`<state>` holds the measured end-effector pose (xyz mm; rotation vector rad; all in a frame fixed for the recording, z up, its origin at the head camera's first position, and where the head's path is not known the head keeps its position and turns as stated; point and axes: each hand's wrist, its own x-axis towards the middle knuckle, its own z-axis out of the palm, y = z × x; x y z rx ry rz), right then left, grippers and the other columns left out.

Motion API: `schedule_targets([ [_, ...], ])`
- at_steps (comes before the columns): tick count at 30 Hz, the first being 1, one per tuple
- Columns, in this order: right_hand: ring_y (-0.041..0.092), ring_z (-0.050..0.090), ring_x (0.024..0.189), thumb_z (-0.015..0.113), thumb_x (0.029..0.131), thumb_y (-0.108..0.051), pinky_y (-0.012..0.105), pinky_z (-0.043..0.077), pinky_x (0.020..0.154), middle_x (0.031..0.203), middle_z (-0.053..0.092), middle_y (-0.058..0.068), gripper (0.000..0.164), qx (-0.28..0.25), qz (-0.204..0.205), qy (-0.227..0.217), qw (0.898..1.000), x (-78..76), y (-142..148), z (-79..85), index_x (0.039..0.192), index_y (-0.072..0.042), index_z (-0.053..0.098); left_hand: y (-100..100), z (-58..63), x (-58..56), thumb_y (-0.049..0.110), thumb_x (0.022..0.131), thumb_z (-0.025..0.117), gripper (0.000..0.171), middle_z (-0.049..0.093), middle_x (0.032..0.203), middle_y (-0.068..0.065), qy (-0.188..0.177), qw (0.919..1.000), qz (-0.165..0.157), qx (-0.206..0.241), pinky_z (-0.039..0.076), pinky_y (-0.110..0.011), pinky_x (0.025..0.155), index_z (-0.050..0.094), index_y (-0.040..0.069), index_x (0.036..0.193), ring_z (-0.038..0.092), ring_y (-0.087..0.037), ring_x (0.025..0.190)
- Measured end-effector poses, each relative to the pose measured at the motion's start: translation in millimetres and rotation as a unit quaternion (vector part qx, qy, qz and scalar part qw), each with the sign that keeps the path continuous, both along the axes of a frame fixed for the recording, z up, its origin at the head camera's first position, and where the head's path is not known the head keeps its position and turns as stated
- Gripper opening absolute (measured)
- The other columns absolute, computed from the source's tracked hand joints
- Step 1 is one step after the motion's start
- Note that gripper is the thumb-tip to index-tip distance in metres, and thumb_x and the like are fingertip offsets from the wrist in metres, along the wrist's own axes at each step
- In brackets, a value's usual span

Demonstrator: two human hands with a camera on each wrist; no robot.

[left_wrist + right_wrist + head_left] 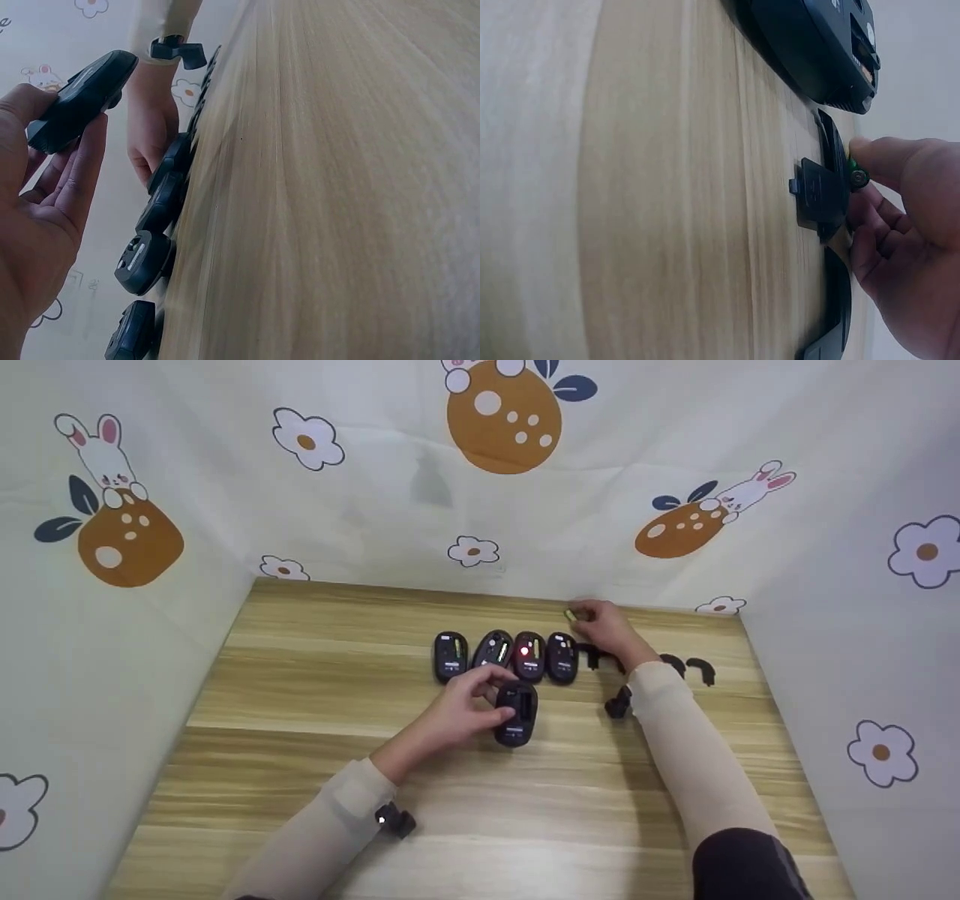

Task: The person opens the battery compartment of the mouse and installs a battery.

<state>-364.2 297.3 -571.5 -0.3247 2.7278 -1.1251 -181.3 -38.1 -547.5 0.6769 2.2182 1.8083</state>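
Note:
My left hand (459,711) grips a black computer mouse (517,733) above the table, thumb on its underside, which faces up. The long battery slot in that mouse lies uncovered and looks dark inside. Toward the back wall, my right hand (609,628) pinches a small green battery (571,616) between thumb and fingers. In the right wrist view, the battery's end (859,178) shows just behind a black battery cover (821,191). Between the hands, several more mice, such as the leftmost mouse (450,658), lie upside down in a row; one glows red.
Loose black covers (701,670) lie along the right of the mouse row, some partly behind the right forearm. A wrist camera (395,820) sits on the left sleeve, another (619,703) on the right. Patterned cloth (375,525) rises behind the wooden table (300,780).

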Motion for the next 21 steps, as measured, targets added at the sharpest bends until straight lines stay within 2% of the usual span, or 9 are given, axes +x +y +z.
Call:
schedule_targets([
  [7,0.039,0.061,0.131,0.069,0.103,-0.003,0.055,0.048,0.119,0.15,0.064,0.024,0.046,0.026,0.016,0.028,0.999,0.4,-1.7,-4.0,0.149,0.0,0.066,-1.4,1.2,0.9,0.007,0.093,0.086,0.046,0.074,0.125,-0.001,-0.007,0.9999,-0.002,0.007,0.057,-0.05,0.104,0.071,0.015,0.135,0.072,-0.029,0.106],
  [12,0.037,0.063,0.124,0.067,0.104,-0.004,0.054,0.05,0.113,0.143,0.068,0.023,0.043,0.036,0.019,0.032,0.999,-0.6,-2.0,-6.3,0.147,0.0,0.067,-2.1,0.6,0.4,0.005,0.092,0.086,0.046,0.074,0.125,-0.001,-0.004,0.9999,-0.001,0.011,0.058,-0.049,0.105,0.071,0.014,0.135,0.072,-0.026,0.105],
  [17,0.032,0.064,0.116,0.066,0.103,-0.003,0.048,0.052,0.107,0.135,0.071,0.021,0.044,0.023,0.018,0.028,0.999,-0.3,-1.8,-7.9,0.146,0.0,0.067,-2.3,-1.8,-0.4,0.005,0.093,0.086,0.046,0.075,0.119,-0.001,0.001,0.9999,-0.004,0.016,0.056,-0.055,0.104,0.07,0.013,0.135,0.071,-0.03,0.101],
  [21,0.028,0.067,0.104,0.065,0.104,-0.001,0.04,0.056,0.095,0.126,0.073,0.019,0.042,-0.007,0.013,0.017,1.0,0.9,-1.0,-8.9,0.145,-0.001,0.067,-2.9,-2.0,0.0,0.005,0.092,0.086,0.047,0.075,0.119,0.0,-0.003,0.9999,-0.002,0.014,0.055,-0.054,0.104,0.07,0.015,0.135,0.071,-0.033,0.102],
])
